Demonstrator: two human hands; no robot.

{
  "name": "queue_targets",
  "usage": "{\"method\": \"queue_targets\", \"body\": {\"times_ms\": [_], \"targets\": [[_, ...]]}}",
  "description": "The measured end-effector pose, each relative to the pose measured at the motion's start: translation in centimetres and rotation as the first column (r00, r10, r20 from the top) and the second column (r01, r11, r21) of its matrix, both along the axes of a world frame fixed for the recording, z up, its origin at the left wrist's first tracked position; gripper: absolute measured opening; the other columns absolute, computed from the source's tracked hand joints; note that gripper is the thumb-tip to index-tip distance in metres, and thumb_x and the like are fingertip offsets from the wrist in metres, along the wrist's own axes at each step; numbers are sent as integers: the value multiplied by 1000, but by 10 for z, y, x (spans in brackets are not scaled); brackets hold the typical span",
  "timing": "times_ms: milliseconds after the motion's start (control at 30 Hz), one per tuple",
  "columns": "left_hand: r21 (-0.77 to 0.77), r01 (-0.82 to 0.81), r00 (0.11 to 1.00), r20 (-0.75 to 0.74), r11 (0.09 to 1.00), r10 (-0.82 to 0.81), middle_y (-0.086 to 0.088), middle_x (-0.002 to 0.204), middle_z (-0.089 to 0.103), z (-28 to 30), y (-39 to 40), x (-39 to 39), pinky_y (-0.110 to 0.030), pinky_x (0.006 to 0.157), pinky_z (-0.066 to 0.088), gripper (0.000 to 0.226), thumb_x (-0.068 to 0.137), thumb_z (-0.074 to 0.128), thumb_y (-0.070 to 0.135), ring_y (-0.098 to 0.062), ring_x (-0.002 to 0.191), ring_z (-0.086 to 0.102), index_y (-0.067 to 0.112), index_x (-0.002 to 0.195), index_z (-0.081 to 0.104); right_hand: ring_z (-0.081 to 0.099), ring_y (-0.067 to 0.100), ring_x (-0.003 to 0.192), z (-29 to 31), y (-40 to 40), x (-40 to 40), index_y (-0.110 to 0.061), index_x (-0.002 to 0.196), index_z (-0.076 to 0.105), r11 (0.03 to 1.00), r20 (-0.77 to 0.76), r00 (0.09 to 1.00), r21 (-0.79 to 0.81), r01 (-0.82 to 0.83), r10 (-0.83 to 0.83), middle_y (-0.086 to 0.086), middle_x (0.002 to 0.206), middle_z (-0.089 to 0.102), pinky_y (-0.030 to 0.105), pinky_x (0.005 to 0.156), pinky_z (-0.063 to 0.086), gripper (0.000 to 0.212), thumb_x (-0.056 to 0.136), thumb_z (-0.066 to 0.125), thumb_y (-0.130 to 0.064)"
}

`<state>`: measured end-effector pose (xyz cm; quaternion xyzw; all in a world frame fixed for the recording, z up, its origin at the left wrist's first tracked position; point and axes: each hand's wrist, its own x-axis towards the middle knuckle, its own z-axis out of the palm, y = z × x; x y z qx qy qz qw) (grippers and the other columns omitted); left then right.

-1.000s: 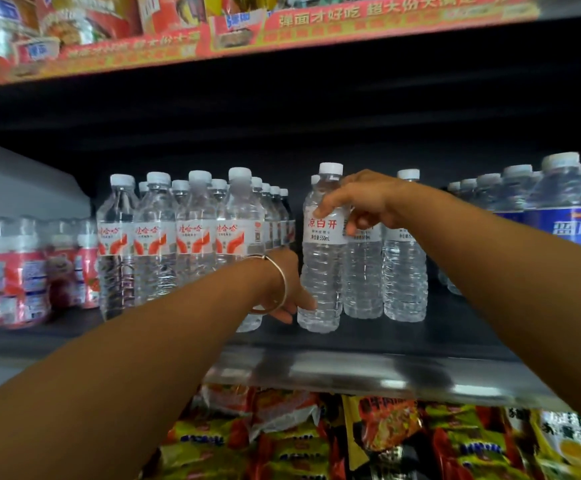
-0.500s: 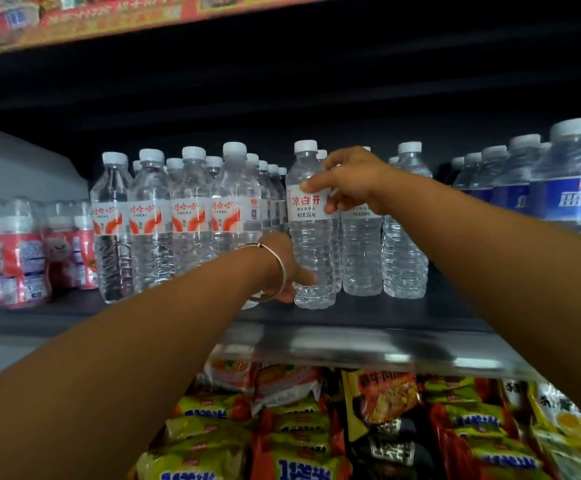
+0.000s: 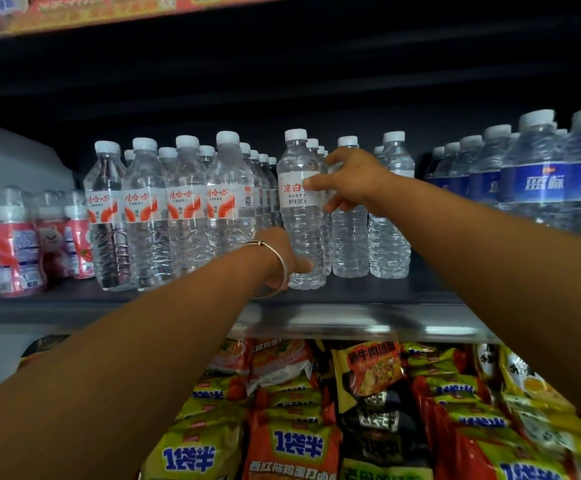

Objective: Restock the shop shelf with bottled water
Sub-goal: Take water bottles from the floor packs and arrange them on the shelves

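Front bottle (image 3: 301,216): clear water, white cap, white label with red characters; upright on the shelf (image 3: 317,299) near its front edge, heading a row of like bottles behind it. Just right of the orange-label bottles (image 3: 169,216), seemingly being squared into line with them.

Left hand (image 3: 282,261): low at the bottle's base, thumb laid against the lower wall, fingers hidden behind; grip or mere touch cannot be told. Silver bangle (image 3: 275,258) at the wrist. Probably steadying the foot so the bottle does not tip.

Right hand (image 3: 348,181): at label height, fingers spread and loose, forefinger touching the label, nothing clasped. Likely nudging the label to face outward.

Plain clear bottles (image 3: 368,220): two rows just right, upright, caps level.

Blue-label bottles (image 3: 538,188): far right, larger, grouped by brand.

Red multipacks (image 3: 8,244): far left, blurred.

Noodle packets (image 3: 292,420): lower tier, stacked flat, faces out.

Upper shelf strip (image 3: 109,12): red, blurred.

Stocking judged well advanced; gap behind not visible.
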<state>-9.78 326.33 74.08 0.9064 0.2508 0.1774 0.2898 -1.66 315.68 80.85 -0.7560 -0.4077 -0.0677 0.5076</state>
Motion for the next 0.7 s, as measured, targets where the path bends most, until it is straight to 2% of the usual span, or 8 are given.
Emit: {"method": "queue_targets", "body": {"times_ms": [133,200,300,367,467,567,700], "targets": [[206,-24,999,-24,978,29,-19,112,63,-1,-8,-10,-35,87,52,52,84,64,39,-32,103,61,-4,111,55,64,20,67,-15,-17,-8,-10,137,40,995,69,996,-77,68,-63,9,107,59,30,61,54,65,82,72,-23],[298,-28,999,-11,954,33,-16,119,59,0,-19,-20,-33,85,47,51,87,59,38,-31,109,57,-1,118,52,62,21,83,-25,-29,-15,-11,138,41,985,152,983,-125,123,-103,12,121,58,31,71,52,65,83,71,-25],[329,-20,997,72,944,-4,-17,127,52,-5,-31,-30,-36,90,44,54,86,62,32,-32,115,51,2,127,44,56,25,109,-44,-50,-28,-14,139,43,947,320,929,-194,256,-185,11,134,50,29,89,45,62,84,68,-31],[334,-17,985,168,943,-42,-18,127,48,-15,-40,-35,-40,92,45,57,81,67,28,-34,114,49,3,126,43,56,25,112,-62,-64,-40,-15,139,44,930,401,892,-199,310,-211,10,135,51,29,90,43,59,86,67,-29],[369,82,950,251,926,-184,-17,127,45,-39,-64,-44,-45,96,43,52,81,67,21,-34,116,46,4,123,43,52,25,118,-96,-86,-60,-15,139,43,909,491,842,-207,361,-223,9,138,49,32,95,41,59,85,66,-25],[409,172,916,268,896,-298,-16,126,42,-78,-93,-52,-45,97,40,46,82,65,18,-33,117,42,5,121,43,52,29,118,-140,-109,-77,-11,136,46,895,542,807,-203,397,-235,13,133,53,35,95,41,58,82,66,-20],[442,188,926,218,877,-308,-11,128,39,-148,-127,-59,-43,94,39,47,81,63,17,-31,121,38,13,123,43,52,34,113,-214,-143,-94,-6,129,52,869,571,779,-214,446,-259,17,121,59,38,93,41,52,78,64,-11]]}}
